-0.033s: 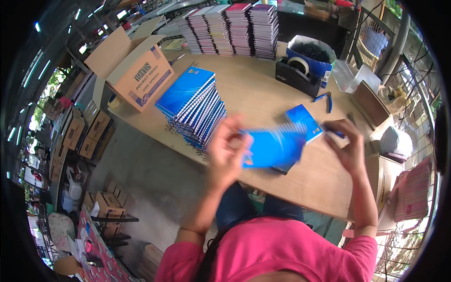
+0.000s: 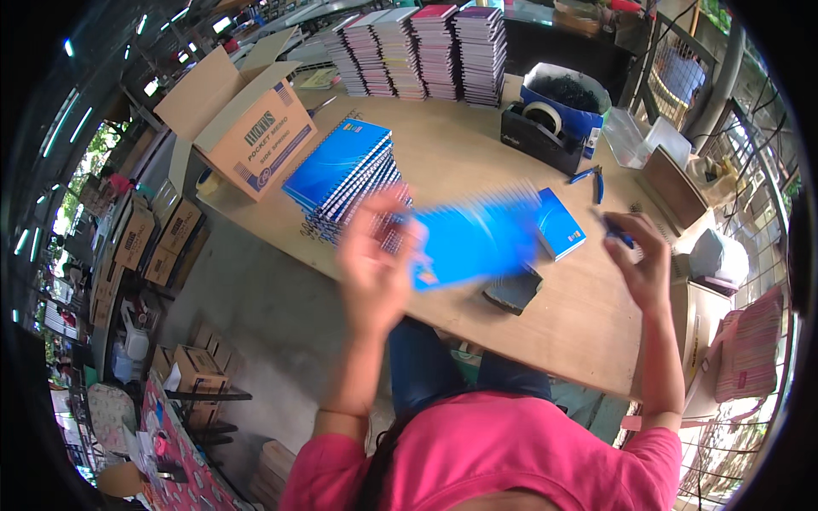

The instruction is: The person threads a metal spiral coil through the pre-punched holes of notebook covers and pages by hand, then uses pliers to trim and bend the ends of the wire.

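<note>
Head view: wooden counter [image 2: 588,336] is filling the middle of the frame. Open cardboard carton [image 2: 271,140] is standing at upper left, flaps up. Row of notebook stacks [image 2: 481,60] is lining the back edge, top centre. Stack of blue spiral notebooks [image 2: 336,170] is sitting left of centre, just in front of the carton, edges fanning unevenly. Blue bin [image 2: 588,128] with dark contents is standing at upper right, tape dispenser [image 2: 532,145] right against it, carrying a white roll.

Held notebook, blue [image 2: 477,238], is hanging over the counter at frame centre, spiral edge up, blurring. Left hand [image 2: 379,255] is gripping its left end between thumb and fingers, also blurring. Right hand [image 2: 643,255] is curling around a small blue object, right of centre, well apart from the held notebook; exact kind I can't tell.

Flat notebook, also blue [image 2: 560,223], is lying between the held notebook and the right hand. Dark block [image 2: 515,291] is resting near the front edge, centre. Blue-handled pliers [image 2: 599,183] are lying right of centre, below the bin in frame. Small blue object [image 2: 620,234] is showing only partly between the right fingers.
</note>
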### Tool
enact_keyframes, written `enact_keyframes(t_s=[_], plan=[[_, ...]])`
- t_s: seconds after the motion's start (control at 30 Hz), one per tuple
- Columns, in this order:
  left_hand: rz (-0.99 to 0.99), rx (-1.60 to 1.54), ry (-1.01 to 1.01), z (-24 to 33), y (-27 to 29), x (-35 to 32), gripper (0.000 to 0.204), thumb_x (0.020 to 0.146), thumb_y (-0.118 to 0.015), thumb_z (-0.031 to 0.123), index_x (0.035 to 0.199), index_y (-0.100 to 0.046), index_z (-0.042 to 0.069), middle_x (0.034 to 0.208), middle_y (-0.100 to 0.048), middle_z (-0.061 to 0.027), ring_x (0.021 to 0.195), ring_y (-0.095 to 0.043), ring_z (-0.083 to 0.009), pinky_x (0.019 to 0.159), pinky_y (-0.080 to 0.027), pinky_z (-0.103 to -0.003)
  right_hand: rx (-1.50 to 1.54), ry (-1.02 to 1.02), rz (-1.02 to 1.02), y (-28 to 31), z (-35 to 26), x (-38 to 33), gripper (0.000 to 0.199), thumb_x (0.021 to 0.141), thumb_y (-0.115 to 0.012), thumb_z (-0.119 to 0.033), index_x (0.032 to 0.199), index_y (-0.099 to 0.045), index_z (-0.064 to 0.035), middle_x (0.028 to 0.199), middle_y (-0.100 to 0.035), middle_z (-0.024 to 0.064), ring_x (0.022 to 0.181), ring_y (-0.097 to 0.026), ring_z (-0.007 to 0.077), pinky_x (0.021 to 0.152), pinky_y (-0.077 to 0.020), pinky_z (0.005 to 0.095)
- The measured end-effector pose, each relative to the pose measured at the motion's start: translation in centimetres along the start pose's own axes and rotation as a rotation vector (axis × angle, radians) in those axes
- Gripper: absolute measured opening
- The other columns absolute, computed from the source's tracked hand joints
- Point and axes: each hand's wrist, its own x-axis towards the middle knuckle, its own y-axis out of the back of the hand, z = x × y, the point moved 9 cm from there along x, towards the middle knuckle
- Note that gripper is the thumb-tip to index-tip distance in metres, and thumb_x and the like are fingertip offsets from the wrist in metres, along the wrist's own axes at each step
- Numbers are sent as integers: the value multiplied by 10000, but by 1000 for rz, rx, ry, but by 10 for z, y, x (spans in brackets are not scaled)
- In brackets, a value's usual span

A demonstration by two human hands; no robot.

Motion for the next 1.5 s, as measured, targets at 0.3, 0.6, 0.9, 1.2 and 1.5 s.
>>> enact_keyframes(t_s=[0.3, 0.6, 0.9, 1.2, 1.5], plan=[[290, 636, -100, 18, 164, 115, 204, 909, -681, 70, 1102, -679, 4, 1076, -685, -119, 950, -653, -193, 834, -513, -310, -266, -281, 10, -1, 98, -70, 310, 808, -803, -154, 1078, -736, -17, 985, -712, 134, 920, -696, 290, 847, -526, 376], [-171, 568, -467, 30, 9, 53, 256, 929, -699, 138, 1154, -684, 17, 1246, -609, -135, 1165, -588, -242, 1006, -469, -404, 5, -555, 84, -26, 160, -115, 607, 855, -795, -348, 1332, -597, -28, 1293, -547, 205, 1119, -588, 329, 934, -500, 433], [-948, 491, 388, -306, -196, 65, 734, 994, -425, 687, 1196, -628, 11, 1049, -688, -76, 1000, -614, -178, 887, -475, -349, 891, -1013, 124, -147, 199, -67, 811, 872, -698, -612, 1374, -505, -6, 1178, -624, 167, 1114, -585, 300, 1032, -429, 455], [-1202, 472, 395, -243, -229, -42, 697, 1012, -453, 628, 1041, -692, -26, 894, -701, -125, 872, -639, -213, 815, -480, -401, -104, -207, -590, -145, 250, 107, 483, 722, -794, -196, 1186, -734, -78, 1155, -730, 145, 1010, -703, 231, 876, -563, 358], [-1181, 155, 438, -181, -225, -10, 305, 1020, -583, 304, 1069, -735, 44, 962, -768, -57, 881, -702, -115, 718, -532, -283, 71, 159, -183, -121, 155, 129, 254, 765, -790, -121, 1006, -735, -64, 979, -712, 115, 969, -679, 213, 839, -552, 354]])
